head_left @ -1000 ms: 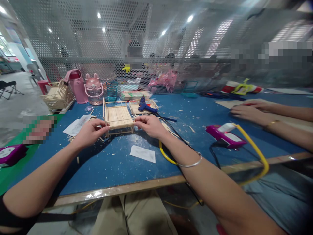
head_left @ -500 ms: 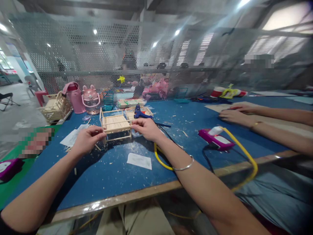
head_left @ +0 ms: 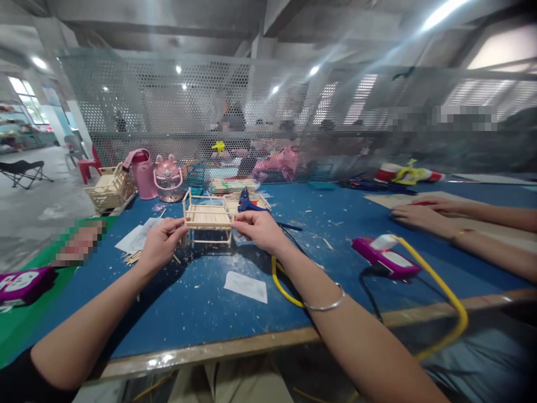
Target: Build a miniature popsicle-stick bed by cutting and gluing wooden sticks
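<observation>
A small bed-like frame of pale wooden sticks point(head_left: 207, 216), with a slatted deck and posts, is held level just over the table. My left hand point(head_left: 163, 239) pinches its left end. At the right end, my right hand point(head_left: 257, 226) grips a corner post between thumb and fingers. Behind my right hand, a blue glue gun point(head_left: 247, 202) rests by another stick piece point(head_left: 264, 200), partly hidden. A white paper slip point(head_left: 246, 287) lies in front of the frame, and more paper point(head_left: 136, 238) with loose sticks point(head_left: 133, 257) is beside my left hand.
A pink bottle point(head_left: 143, 174), a clear jug with a pink lid point(head_left: 168, 182) and another stick model point(head_left: 109, 190) stand at back left. A purple power strip point(head_left: 388, 258) with a yellow cable point(head_left: 436, 274) sits right. A co-worker's hands point(head_left: 419, 218) rest on cardboard. Mesh screen point(head_left: 168, 106) behind.
The camera view has shifted, so everything appears lower and further right. Both hands keep hold of the stick frame, which now shows its deck at a flatter angle.
</observation>
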`<state>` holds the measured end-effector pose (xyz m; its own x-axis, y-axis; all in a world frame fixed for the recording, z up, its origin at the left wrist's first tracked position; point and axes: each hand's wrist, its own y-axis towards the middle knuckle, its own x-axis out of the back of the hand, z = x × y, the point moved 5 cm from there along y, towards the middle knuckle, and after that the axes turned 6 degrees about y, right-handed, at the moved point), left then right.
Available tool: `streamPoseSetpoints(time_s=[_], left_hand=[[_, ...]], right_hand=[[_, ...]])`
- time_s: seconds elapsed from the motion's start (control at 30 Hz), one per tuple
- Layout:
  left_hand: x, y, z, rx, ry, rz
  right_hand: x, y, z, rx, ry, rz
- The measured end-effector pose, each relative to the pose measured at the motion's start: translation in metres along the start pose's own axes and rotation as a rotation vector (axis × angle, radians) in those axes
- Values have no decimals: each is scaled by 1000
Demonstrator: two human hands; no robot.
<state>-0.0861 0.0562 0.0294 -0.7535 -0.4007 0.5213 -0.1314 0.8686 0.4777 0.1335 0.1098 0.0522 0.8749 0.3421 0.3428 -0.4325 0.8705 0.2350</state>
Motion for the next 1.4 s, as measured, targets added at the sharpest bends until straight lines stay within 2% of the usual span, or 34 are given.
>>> streamPoseSetpoints(time_s=[0.07, 0.17, 0.4, 0.57, 0.73, 0.83, 0.97, 1.03, 1.13, 1.3, 1.4], left_hand=[[1, 0, -4, -51, 63, -41], [0, 1, -8, -60, 10, -61], [-7, -5, -14, 163, -355, 11], [-8, -7, -14, 212, -445, 15], [-7, -8, -14, 216, -418, 5], [-6, -8, -12, 247, -441, -18], [-10, -7, -6, 270, -510, -15], [-12, -6, -3, 270, -542, -11], [-14, -5, 0, 250, -550, -22], [-15, -5, -3, 209, -513, -80], [-16, -10, 1, 363, -610, -185]], right_hand=[[0, 1, -1, 2, 4, -7], [1, 2, -1, 15, 22, -13], [3, 3, -3, 44, 67, -39], [3, 5, -6, 48, 68, -28], [6, 2, -3, 20, 113, -5], [15, -2, 1, -13, 235, 15], [34, -4, 7, 43, 561, -90], [36, -3, 5, 27, 752, -140], [25, -1, -2, -63, 944, -170], [-1, 3, -19, -219, 1053, -199], [-9, 6, -25, -259, 1131, -200]])
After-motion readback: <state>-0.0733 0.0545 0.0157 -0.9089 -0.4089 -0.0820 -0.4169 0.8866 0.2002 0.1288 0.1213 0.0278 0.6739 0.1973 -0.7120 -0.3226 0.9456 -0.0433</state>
